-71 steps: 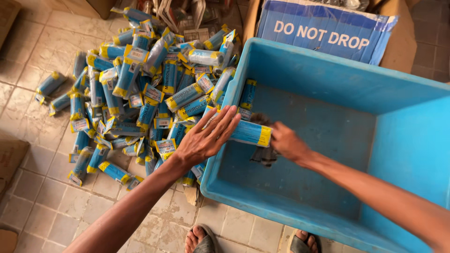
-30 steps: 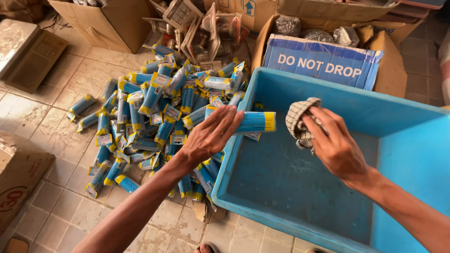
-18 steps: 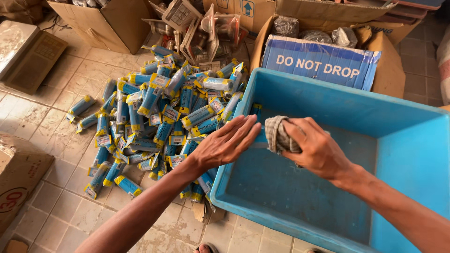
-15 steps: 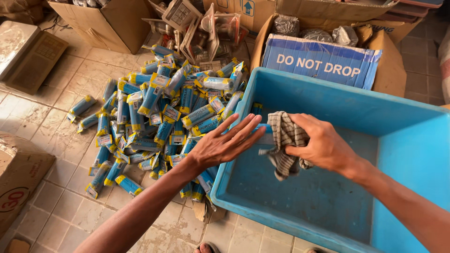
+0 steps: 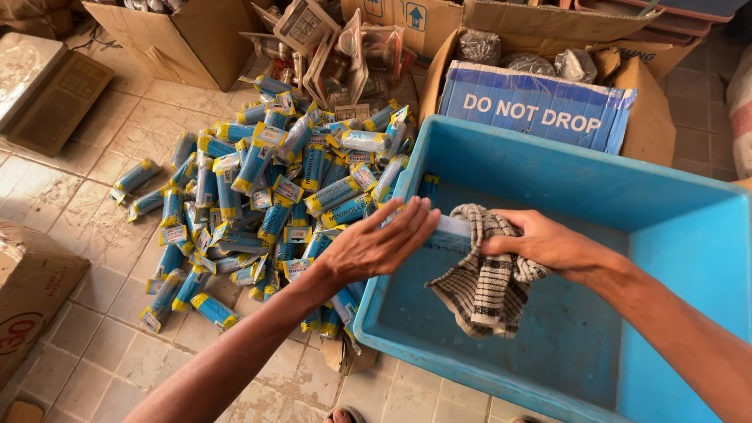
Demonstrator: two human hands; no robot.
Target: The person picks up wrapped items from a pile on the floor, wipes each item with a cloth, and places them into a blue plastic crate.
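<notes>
Cloth (image 5: 486, 278) now unfurled, hanging from right hand (image 5: 548, 247) pinch over blue tub (image 5: 548, 168); left hand (image 5: 380, 247) flat open, tube (image 5: 453, 231) barely visible behind.

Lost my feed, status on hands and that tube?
Left hand flat against blue tube. Right hand grips striped rag over it, above blue bin. Nothing in the way.

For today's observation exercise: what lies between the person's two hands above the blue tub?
In the head view, a blue packet spans the gap between the left hand and right hand, with a striped cloth draped from the right hand over the blue tub.
</notes>
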